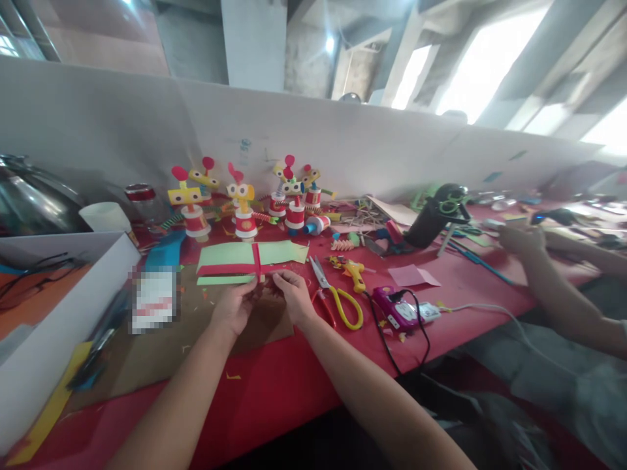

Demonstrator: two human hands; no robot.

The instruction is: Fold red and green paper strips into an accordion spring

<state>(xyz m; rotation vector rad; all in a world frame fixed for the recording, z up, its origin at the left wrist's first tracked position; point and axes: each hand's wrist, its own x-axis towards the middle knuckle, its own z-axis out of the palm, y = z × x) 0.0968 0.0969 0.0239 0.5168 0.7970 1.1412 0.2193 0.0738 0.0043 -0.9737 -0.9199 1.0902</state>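
My left hand (234, 305) and my right hand (292, 295) meet over a brown cardboard sheet (166, 346) on the red table (294, 385). Both hands pinch the near end of a narrow red paper strip (257, 260) that crosses light green paper sheets (230, 254) with a red band. Yellow-handled scissors (337, 300) lie just right of my right hand. A yellow glue gun (353, 271) rests beyond the scissors.
Several red-and-yellow paper-cup figures (245, 209) stand at the back. A white box (63, 307) sits at the left. A purple device (394, 308) with cables, pink paper (414, 275) and a black tool (434, 219) lie to the right. Another person's arm (553, 287) reaches in at the right.
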